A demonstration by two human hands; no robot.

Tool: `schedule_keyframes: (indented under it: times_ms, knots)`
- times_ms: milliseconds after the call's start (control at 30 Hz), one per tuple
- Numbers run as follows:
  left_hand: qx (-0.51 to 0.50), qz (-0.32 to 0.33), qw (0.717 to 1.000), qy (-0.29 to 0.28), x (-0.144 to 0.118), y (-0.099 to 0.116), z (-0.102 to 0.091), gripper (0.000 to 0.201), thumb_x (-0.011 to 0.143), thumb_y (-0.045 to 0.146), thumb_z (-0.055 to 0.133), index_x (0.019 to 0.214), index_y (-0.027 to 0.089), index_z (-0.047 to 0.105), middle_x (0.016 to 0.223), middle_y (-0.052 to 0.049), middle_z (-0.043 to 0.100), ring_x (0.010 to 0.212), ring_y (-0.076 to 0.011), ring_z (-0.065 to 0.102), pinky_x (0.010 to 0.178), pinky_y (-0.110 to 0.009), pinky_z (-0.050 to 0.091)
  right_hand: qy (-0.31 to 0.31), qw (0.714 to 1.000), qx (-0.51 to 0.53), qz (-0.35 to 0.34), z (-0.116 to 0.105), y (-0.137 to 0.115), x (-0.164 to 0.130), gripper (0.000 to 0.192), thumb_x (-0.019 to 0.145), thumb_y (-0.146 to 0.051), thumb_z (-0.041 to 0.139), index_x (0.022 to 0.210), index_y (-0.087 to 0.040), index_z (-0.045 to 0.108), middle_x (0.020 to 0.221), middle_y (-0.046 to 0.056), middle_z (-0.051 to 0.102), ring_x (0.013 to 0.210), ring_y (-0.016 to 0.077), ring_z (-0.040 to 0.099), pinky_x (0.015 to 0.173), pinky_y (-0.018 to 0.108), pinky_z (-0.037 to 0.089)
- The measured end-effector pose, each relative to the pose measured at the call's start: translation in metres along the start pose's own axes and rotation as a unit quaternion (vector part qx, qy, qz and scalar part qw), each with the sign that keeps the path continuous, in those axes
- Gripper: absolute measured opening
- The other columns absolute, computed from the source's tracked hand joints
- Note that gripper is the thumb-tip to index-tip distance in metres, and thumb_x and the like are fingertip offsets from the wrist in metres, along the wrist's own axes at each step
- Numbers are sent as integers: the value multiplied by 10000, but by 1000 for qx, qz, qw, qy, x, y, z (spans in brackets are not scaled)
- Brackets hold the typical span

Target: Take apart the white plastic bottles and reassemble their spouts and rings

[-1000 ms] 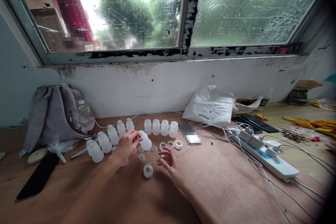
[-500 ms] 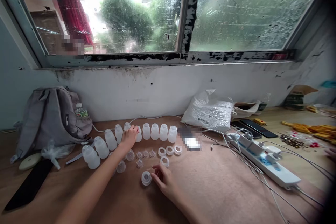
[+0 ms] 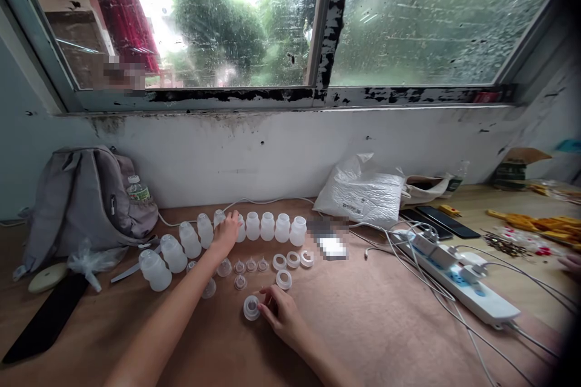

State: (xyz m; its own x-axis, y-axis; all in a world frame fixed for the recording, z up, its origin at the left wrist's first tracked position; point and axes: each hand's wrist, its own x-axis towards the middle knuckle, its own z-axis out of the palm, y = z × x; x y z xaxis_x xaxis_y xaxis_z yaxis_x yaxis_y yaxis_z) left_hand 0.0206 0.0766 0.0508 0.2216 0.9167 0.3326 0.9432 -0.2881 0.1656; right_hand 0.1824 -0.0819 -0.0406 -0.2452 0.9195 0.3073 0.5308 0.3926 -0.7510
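Observation:
My left hand (image 3: 226,231) reaches out to a row of small translucent white bottles (image 3: 275,227) at the back of the brown table (image 3: 390,326) and grips the bottle (image 3: 239,228) at the row's left end. More of these bottles (image 3: 173,253) curve away to the left. My right hand (image 3: 280,312) lies near the table's front, fingertips pinched on a white ring cap with a nipple in it (image 3: 251,307). Between my hands lie loose white rings (image 3: 293,259) and small clear nipples (image 3: 250,265).
A grey backpack (image 3: 86,199) with a water bottle (image 3: 136,188) leans on the wall at left, a flat black object (image 3: 43,320) in front of it. A white plastic bag (image 3: 363,190), phones (image 3: 447,221) and a power strip (image 3: 458,281) with cables lie at right. Another person's hand (image 3: 571,263) shows at the right edge.
My left hand carried a bottle from the middle of the table back to the row and set it at the left end. My right hand came down onto the ring cap.

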Motion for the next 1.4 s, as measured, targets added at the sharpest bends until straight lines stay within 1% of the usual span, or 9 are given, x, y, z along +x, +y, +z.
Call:
schedule_keyframes:
  times_ms: [133,267,367,467,667,800,933,1233,1400]
  knots:
    - [-48,16,998,29,-30,6,-5,238,870,268,393,1087,185,448,957,-64,589,793,-170,600,652,-250,446,-16,1000,-21,-12,-1,-2,-2,235,800,-245,508,1030,-198,508,842,34,531,712,137,519,672,253,446]
    - [-197,64,976,65,-97,16,7,203,878,286,362,969,188,515,825,-31,594,733,-139,583,684,-243,455,-16,998,-52,-26,5,-4,-5,426,724,-227,599,1131,-212,472,986,69,497,864,187,513,774,304,451]
    - [-265,87,959,49,-146,21,22,195,825,316,459,957,191,529,804,-41,581,728,-164,572,664,-274,465,-14,997,-65,-25,9,-5,-5,384,704,-173,595,1074,-217,501,969,66,484,890,201,497,784,317,451]
    - [-288,73,955,17,-172,23,30,201,792,311,512,962,205,532,872,-52,577,800,-180,567,703,-292,470,-17,998,-55,-31,9,-9,-4,355,713,-127,546,1054,-214,499,940,56,481,868,187,502,762,304,456]
    - [-343,33,938,-15,-170,18,34,137,796,271,514,901,198,563,836,-33,584,686,-139,565,632,-252,478,-15,999,-14,-35,2,-16,-3,319,741,-140,530,1050,-204,480,975,57,501,864,170,523,764,281,457]
    - [-378,50,924,-12,-172,14,42,129,792,233,524,902,192,579,851,-33,600,695,-129,573,633,-234,481,-25,998,-23,-62,4,-14,-2,393,744,-171,560,1120,-208,453,1075,78,514,973,201,498,845,323,423]
    - [-388,64,920,-4,-176,15,45,129,803,198,506,894,197,598,820,-31,618,766,-146,583,688,-251,482,-39,997,-6,-61,7,-12,0,323,749,-173,550,1061,-204,476,1000,59,553,904,184,519,803,307,431]
    - [-365,99,925,48,-176,22,44,135,825,168,466,849,193,597,778,-37,633,736,-155,585,664,-266,485,-44,998,23,-36,2,-14,0,329,735,-194,574,1056,-202,504,995,66,569,911,198,527,801,322,430]
    - [-341,117,929,87,-177,26,41,177,846,151,416,866,196,585,743,-30,600,689,-135,572,622,-233,480,-21,1000,7,-19,-2,-20,2,283,705,-209,606,977,-190,529,893,48,571,796,173,546,699,273,451]
